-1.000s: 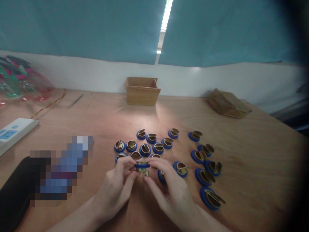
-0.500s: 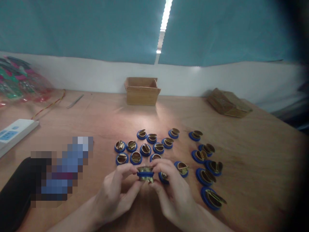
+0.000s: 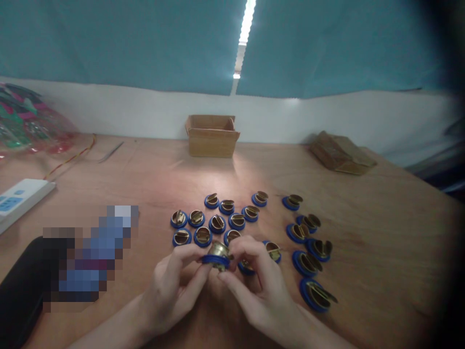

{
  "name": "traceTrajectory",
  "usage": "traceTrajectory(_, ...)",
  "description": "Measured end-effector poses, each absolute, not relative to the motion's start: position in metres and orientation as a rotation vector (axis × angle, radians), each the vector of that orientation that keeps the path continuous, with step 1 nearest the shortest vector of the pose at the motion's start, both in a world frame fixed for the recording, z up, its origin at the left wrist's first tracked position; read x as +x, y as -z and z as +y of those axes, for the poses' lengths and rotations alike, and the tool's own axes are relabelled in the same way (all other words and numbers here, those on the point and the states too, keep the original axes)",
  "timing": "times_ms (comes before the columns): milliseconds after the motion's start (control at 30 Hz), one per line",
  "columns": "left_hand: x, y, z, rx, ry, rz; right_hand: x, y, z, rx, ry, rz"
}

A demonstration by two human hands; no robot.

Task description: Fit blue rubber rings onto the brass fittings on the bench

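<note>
Pinched between the fingertips of both hands is a small brass-coloured round fitting with a blue ring (image 3: pixel 215 261) around it. My left hand (image 3: pixel 174 278) grips its left edge, thumb below and fingers above. My right hand (image 3: pixel 262 281) closes on the right side, its thumb at the lower metal part. Similar blue-ringed fittings (image 3: pixel 217 223) lie just beyond the hands, many with a flat brass plate standing up or tilted. One fitting (image 3: pixel 247 265) is partly hidden behind my right fingers. Several more fittings (image 3: pixel 307 262) lie to the right with their plates leaning over.
An open cardboard box (image 3: pixel 211 144) stands at the back of the wooden table. A closed-looking carton (image 3: pixel 341 154) lies at the back right. On the left are a white power strip (image 3: pixel 23 201), a black object (image 3: pixel 25 291), tweezers (image 3: pixel 111 152) and clear plastic packaging (image 3: pixel 32 121).
The held fitting has been turned and tilted, so more of its brass upper side shows. My right thumb has shifted slightly left along it. The view moved a little.
</note>
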State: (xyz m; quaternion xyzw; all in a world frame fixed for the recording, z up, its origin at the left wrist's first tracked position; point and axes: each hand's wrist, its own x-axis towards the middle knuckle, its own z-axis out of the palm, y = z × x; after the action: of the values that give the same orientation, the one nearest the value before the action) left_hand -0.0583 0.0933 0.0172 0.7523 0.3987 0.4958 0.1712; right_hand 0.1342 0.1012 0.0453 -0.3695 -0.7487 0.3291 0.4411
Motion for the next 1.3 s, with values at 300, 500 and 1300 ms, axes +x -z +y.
traceTrajectory(300, -0.055, -0.021, 0.097, 1.786, -1.258, 1.117, 0.13, -0.047, 0.101, -0.911, -1.009, -1.7)
traceTrajectory(500, -0.054, -0.025, 0.1, 1.391, -1.197, 0.976, 0.131, -0.054, 0.105, -0.869, -1.311, -1.519)
traceTrajectory(1300, -0.053, -0.025, 0.105, 1.286, -1.079, 0.934, 0.131, -0.061, 0.107, -0.96, -1.528, -1.52)
